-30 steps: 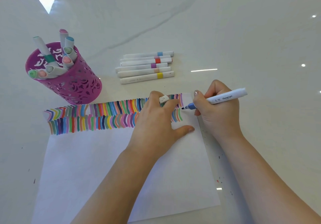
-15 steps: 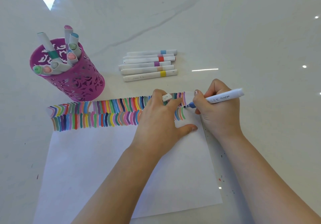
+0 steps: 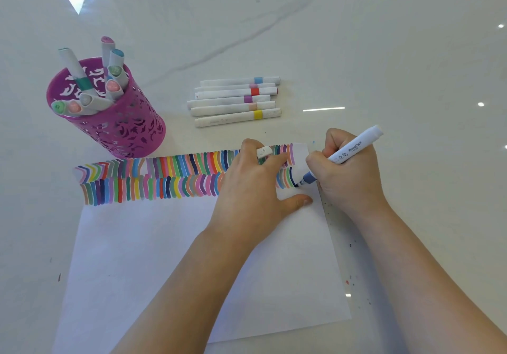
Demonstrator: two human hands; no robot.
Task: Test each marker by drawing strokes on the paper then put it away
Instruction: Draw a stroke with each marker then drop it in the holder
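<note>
- Marker tip point(image 3: 304, 181) has dropped from the upper band of strokes to the lower band since a second ago. It now touches the paper point(image 3: 192, 271) at the right end of that band, on a fresh dark-blue stroke.
- Right hand point(image 3: 351, 180): fingers wrapped tight around the blue marker point(image 3: 354, 147), low on the barrel. Long axis runs from the tip, below-left of the fingers, to the butt end above-right.
- Left hand point(image 3: 255, 189): palm and thumb press the paper flat, just left of the tip. A white cap point(image 3: 264, 152) sits pinched between two of its fingers.
- Key relation for the next move (judgement): the cap lies just left of and slightly beyond the right fingers, close by. Recapping would mean swinging the tip up toward it, so the left hand is the nearer partner.
- Pink pen cup point(image 3: 123, 134), holding capped markers, stands well to the left, beyond the left hand. That forearm lies across a direct reach from the right.
- Six capped markers point(image 3: 236, 101) lie side by side on the table point(image 3: 384, 51) beyond both hands, well apart from the fingers.
- Cannot tell whether the cup or this row is the put-away spot.
</note>
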